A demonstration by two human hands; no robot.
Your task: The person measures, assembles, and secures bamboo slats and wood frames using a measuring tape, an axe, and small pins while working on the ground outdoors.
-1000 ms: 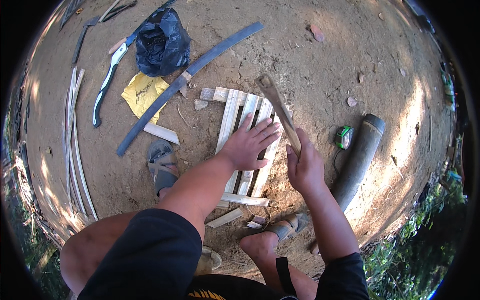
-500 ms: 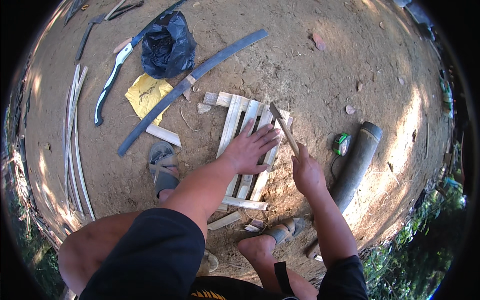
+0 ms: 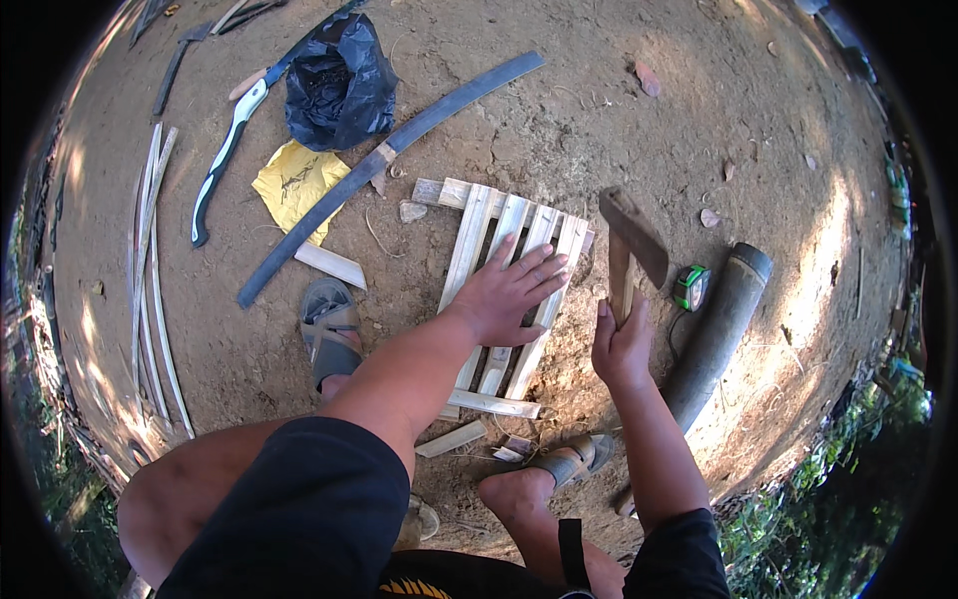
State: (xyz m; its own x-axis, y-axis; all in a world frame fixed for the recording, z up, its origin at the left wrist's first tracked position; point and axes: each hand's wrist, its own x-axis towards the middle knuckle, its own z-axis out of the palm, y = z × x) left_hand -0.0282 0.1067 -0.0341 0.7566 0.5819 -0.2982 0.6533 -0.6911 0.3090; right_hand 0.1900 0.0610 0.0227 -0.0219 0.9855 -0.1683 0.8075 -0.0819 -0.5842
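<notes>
Beside slat panel [image 3: 504,299], hammer [image 3: 629,250] stands upright.

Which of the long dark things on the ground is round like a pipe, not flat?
The tube at the right, beside the right hand and the green tape measure. The long blade by the black bag is flat.

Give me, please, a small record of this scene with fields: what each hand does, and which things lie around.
left hand: pressed flat, fingers spread, on the wooden slat panel
right hand: shut around the handle of a hatchet, blade raised beside the panel
ground: bare dirt
right of hands: green tape measure, bamboo tube
left of panel: long dark blade, yellow paper, black bag, hand saw
</notes>
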